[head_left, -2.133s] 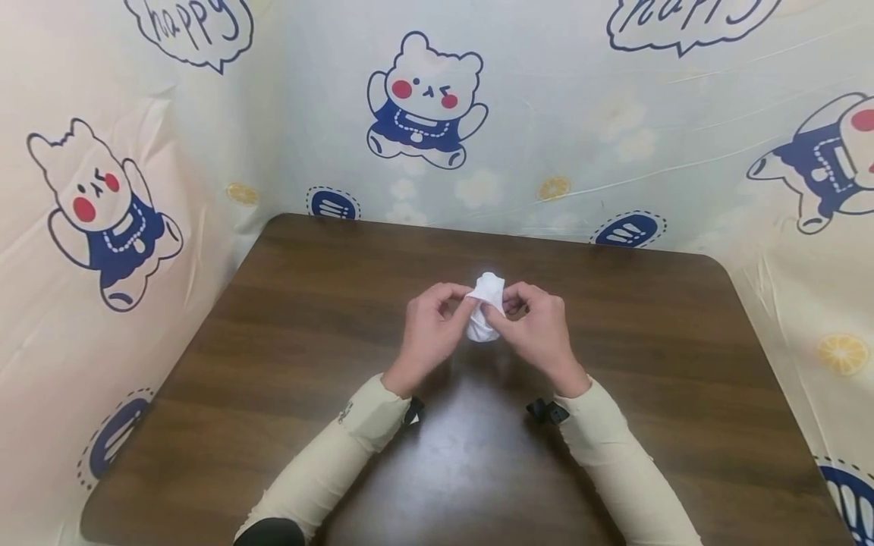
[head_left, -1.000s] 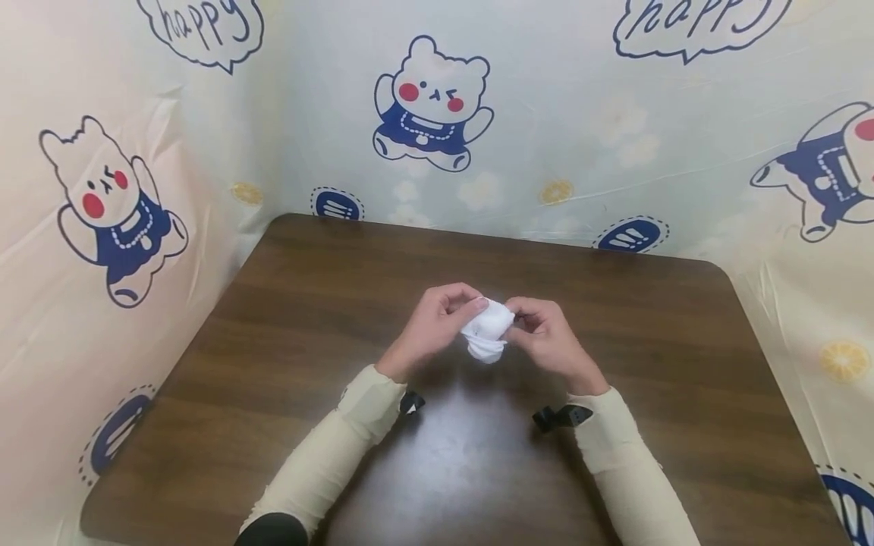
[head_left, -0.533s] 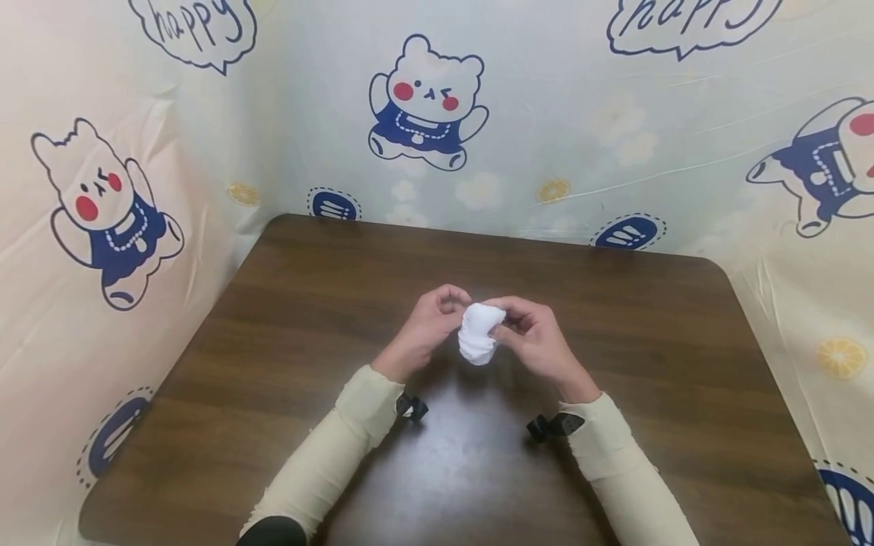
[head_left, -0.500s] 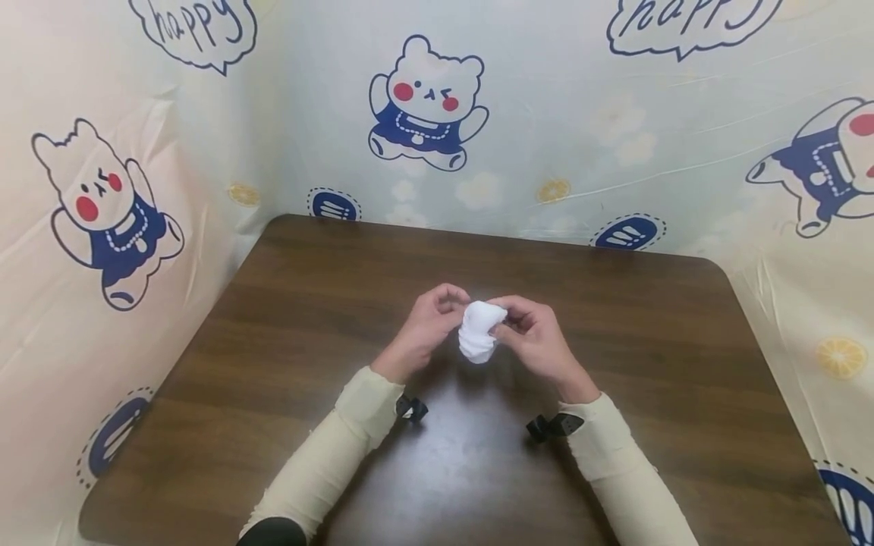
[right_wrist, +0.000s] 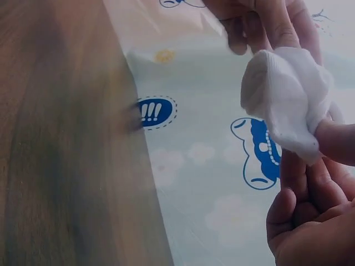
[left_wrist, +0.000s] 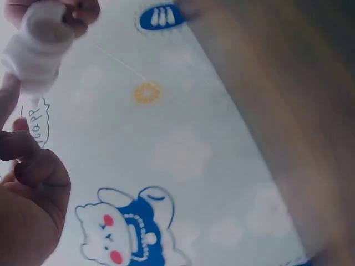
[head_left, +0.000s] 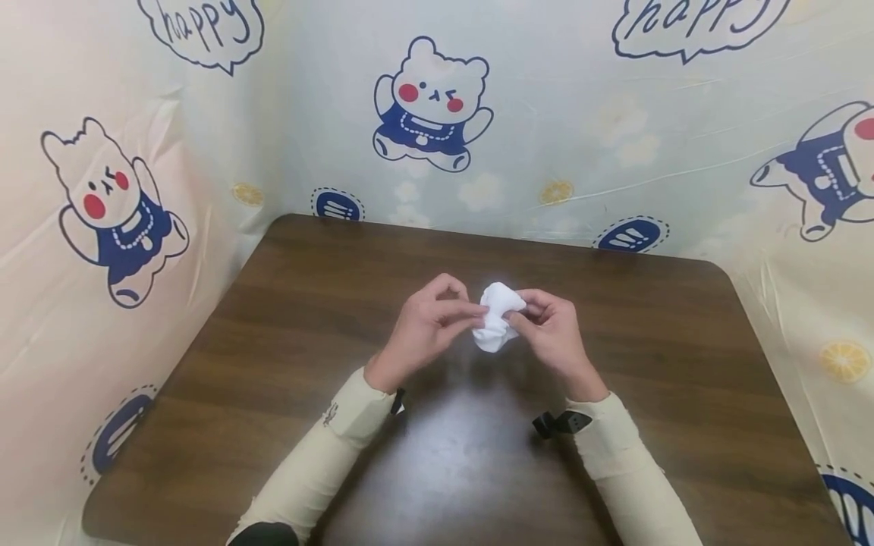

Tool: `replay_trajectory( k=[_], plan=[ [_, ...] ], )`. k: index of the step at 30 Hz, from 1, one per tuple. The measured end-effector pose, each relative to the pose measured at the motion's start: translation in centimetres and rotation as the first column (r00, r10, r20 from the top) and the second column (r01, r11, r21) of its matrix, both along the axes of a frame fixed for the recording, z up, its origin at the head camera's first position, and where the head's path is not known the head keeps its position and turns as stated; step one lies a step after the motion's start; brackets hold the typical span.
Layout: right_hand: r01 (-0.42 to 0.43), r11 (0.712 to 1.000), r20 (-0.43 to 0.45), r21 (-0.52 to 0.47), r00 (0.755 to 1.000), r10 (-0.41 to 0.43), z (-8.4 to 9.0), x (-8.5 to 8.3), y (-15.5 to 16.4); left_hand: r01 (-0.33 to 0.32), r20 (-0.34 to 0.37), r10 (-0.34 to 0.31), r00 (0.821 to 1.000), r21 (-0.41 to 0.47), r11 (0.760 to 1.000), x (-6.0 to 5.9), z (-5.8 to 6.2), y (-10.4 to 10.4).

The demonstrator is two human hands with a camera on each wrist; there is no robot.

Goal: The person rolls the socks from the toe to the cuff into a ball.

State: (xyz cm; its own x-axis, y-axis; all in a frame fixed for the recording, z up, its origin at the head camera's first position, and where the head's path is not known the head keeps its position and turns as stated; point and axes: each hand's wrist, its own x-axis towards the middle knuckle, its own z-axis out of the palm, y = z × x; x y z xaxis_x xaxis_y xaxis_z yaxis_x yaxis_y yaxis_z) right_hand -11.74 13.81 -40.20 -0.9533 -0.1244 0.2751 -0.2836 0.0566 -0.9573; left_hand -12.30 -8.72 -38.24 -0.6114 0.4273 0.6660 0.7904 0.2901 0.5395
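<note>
A small white sock (head_left: 498,307), bunched up with its ribbed opening showing, is held up over the table between both hands. My right hand (head_left: 556,334) pinches its right side, the thumb in front and the fingers behind. From the other side my left hand (head_left: 430,318) pinches the sock's left edge between a long, nearly straight index finger and the thumb. Its other fingers are curled away from the fabric. In the right wrist view the cuff of the sock (right_wrist: 285,100) faces left. Blurred in the left wrist view, the sock (left_wrist: 41,47) shows its round opening.
A dark brown wooden table (head_left: 328,296) lies under the hands. Pale printed cloth (head_left: 546,98) with cartoon bears hangs around its back and sides. Black wrist cameras (head_left: 561,423) sit at the sleeve cuffs.
The sock has moved slightly right and away from me, turning in the right hand. The left hand's index finger has straightened out onto the sock, where before it was bent beside it.
</note>
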Motion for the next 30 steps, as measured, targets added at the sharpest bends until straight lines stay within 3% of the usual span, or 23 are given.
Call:
replay_trajectory(
  k=[3, 6, 12, 16, 19, 21, 24, 30],
  plan=[
    [0.007, 1.0, -0.006, -0.006, 1.0, -0.007, 0.0, 0.0, -0.1, 0.011, -0.094, -0.022, 0.995, -0.117, 0.993, -0.3, 0.3, 0.1],
    [0.019, 1.0, -0.02, -0.005, 1.0, -0.019, 0.1, 0.0, -0.2, 0.076, -0.103, -0.097, 0.99, -0.192, 0.978, -0.5, 0.2, 0.2],
    [0.066, 0.998, -0.009, -0.007, 0.998, -0.066, 0.2, 0.0, -0.2, 0.183, -0.067, -0.194, 0.979, -0.146, 0.972, -0.4, -0.2, 0.4],
    [0.121, 0.991, 0.084, -0.058, 0.99, -0.116, 0.4, 0.1, -0.3, 0.171, -0.059, -0.181, 0.982, -0.151, 0.974, -0.2, -0.5, 0.5],
    [0.188, 0.969, 0.209, -0.157, 0.966, -0.153, 0.6, 0.1, -0.4, 0.127, -0.078, -0.143, 0.987, -0.177, 0.976, -0.2, -0.8, 0.5],
    [0.237, 0.941, 0.296, -0.241, 0.941, -0.161, 0.7, 0.2, -0.6, 0.094, -0.103, -0.115, 0.988, -0.19, 0.977, -0.1, -0.9, 0.5],
    [0.299, 0.871, 0.383, -0.389, 0.913, -0.142, 1.0, 0.2, -1.0, 0.054, -0.123, -0.079, 0.989, -0.192, 0.98, -0.1, -1.0, 0.6],
    [0.34, 0.67, 0.465, -0.66, 0.885, 0.009, 1.7, -0.1, -1.7, 0.016, -0.091, -0.035, 0.995, -0.203, 0.979, 0.0, -1.8, 1.0]
  ],
)
